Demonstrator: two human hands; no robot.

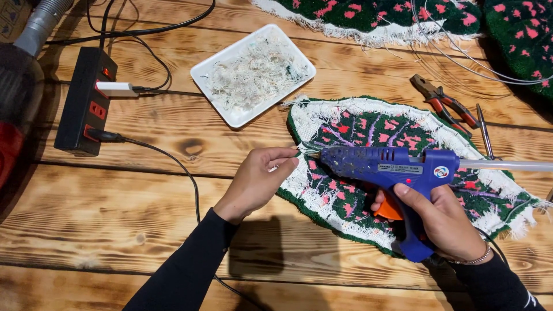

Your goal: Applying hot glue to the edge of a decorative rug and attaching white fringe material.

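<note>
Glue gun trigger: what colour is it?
Orange, on the blue glue gun in the right hand; head view.

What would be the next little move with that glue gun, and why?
Probably a squeeze of the orange trigger. The right hand holds the blue glue gun with its nozzle tip right at the white fringe edge of the green tufted piece, and the left hand pinches that edge beside the tip, so the spot looks ready for glue.

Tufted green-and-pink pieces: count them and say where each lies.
3. One tufted piece lies under the hands, a second at the top edge, a third in the top right corner; more may lie out of view.
</note>
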